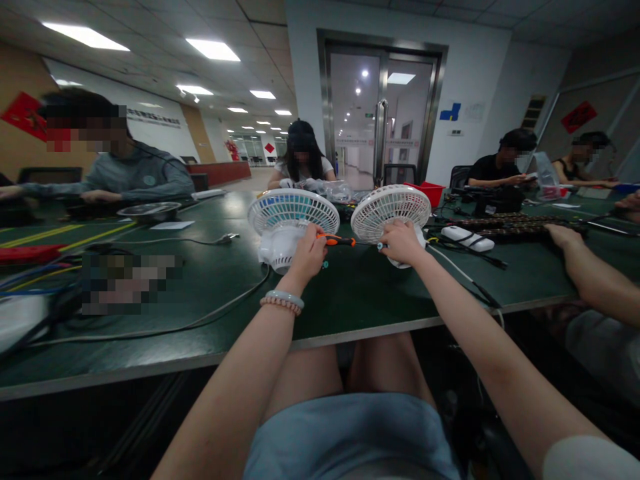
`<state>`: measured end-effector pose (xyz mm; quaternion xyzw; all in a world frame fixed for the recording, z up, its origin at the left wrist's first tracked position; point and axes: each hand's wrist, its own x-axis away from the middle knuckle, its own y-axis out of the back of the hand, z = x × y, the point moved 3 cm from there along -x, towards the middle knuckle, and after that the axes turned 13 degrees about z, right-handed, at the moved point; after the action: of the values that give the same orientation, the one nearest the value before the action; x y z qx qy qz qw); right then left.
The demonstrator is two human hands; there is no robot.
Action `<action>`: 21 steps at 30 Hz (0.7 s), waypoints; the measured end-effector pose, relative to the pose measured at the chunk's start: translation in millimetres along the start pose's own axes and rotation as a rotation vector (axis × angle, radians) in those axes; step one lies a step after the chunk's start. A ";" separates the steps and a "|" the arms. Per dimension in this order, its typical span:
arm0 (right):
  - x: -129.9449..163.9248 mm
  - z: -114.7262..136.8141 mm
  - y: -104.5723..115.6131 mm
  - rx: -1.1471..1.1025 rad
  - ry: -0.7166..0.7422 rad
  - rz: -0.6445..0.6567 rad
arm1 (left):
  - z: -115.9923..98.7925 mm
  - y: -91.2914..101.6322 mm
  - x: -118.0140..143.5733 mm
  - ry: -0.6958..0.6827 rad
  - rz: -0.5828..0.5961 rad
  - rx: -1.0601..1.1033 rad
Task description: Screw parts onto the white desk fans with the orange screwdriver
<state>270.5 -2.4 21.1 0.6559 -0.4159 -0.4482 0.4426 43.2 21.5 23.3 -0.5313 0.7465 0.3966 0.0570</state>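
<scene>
Two small white fans with round grilles stand side by side on the green table. My left hand [309, 255], with bracelets at the wrist, is closed round the orange-and-black handle of a screwdriver [341, 241] beside the left fan [280, 243]. Its thin shaft points right, towards a small teal piece [381, 246] by my right fingertips. My right hand [403, 243] is closed against the lower part of the right fan [390, 207], partly hiding it. Another teal piece [325, 265] shows below my left hand. Whether the screwdriver's tip touches anything is unclear.
Cables [200, 323] run over the green table [345, 300]. A white power strip [467, 239] lies to the right, and a red bin [429, 194] stands behind the right fan. Co-workers sit around; a neighbour's arm [595, 267] reaches in from the right.
</scene>
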 end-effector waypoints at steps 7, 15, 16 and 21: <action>-0.1 -0.2 -0.1 0.001 -0.002 0.002 | -2.0 -0.3 0.5 -0.003 -0.025 -0.012; -0.1 -0.5 -0.1 -0.005 0.004 0.001 | -0.7 0.0 -0.8 0.008 -0.012 -0.052; 0.0 -0.4 0.0 -0.005 0.003 0.002 | 0.2 -0.2 -1.1 0.009 -0.002 -0.052; 0.6 0.0 0.5 -0.005 0.001 0.004 | 3.0 -0.6 -2.2 -0.002 0.022 -0.051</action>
<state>270.5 -3.1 21.4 0.6543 -0.4158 -0.4480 0.4453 43.6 25.1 22.0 -0.5241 0.7418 0.4164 0.0399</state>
